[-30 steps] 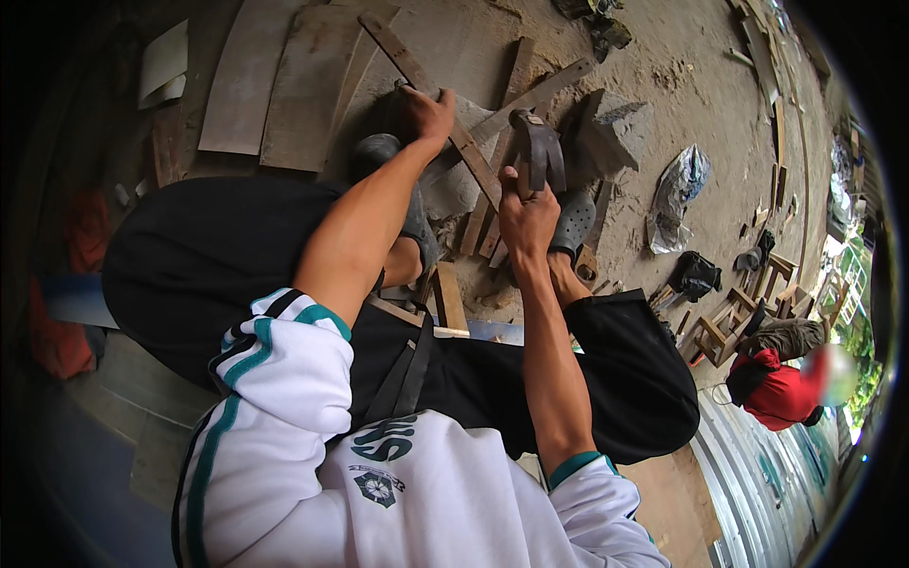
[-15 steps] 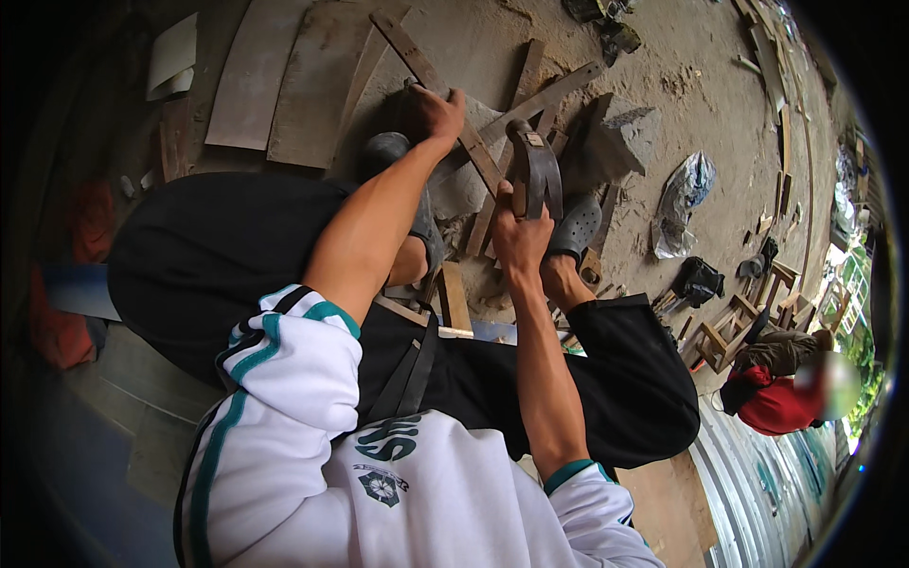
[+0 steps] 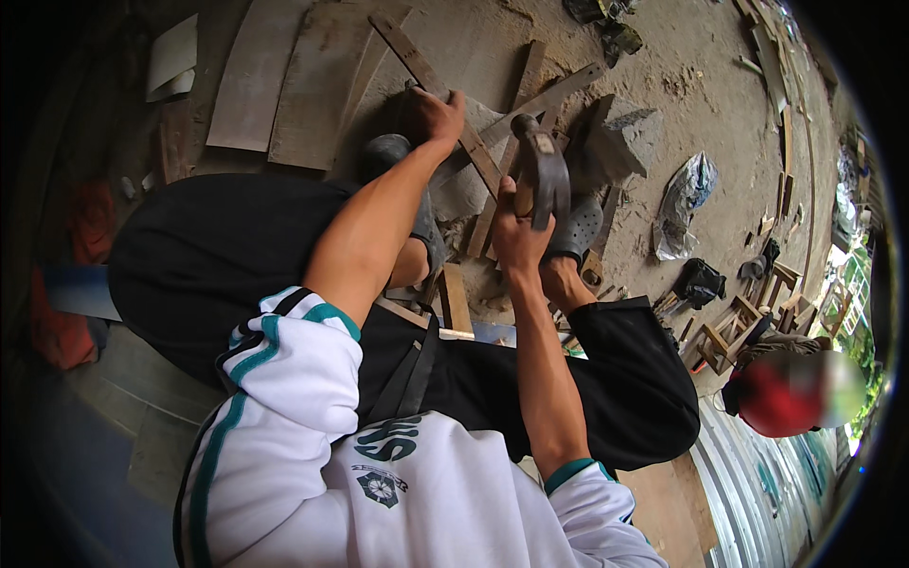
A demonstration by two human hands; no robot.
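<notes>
My left hand [image 3: 439, 117] is closed around a narrow wooden strip [image 3: 407, 52] that slants from the upper left down toward my right hand. In my right hand [image 3: 519, 235] is a claw hammer [image 3: 545, 172]. Its dark head is raised toward the camera and hides most of the handle. The strip's lower end lies close to my right thumb; whether they touch, I cannot tell. Under the strip sits a grey stone block [image 3: 464, 189], partly covered by it and by my arm.
Loose wood strips [image 3: 559, 90] and a rough concrete block [image 3: 625, 142] lie beyond the hammer. Wide boards [image 3: 317, 85] rest at the upper left. My clogs [image 3: 579, 227] flank the work. Crumpled plastic [image 3: 684, 204] lies to the right; a person in red [image 3: 776, 393] is farther right.
The hammer head has tilted and shifted slightly to the right in my right hand. My left hand and the wooden strip have stayed in place. The person in red has moved slightly.
</notes>
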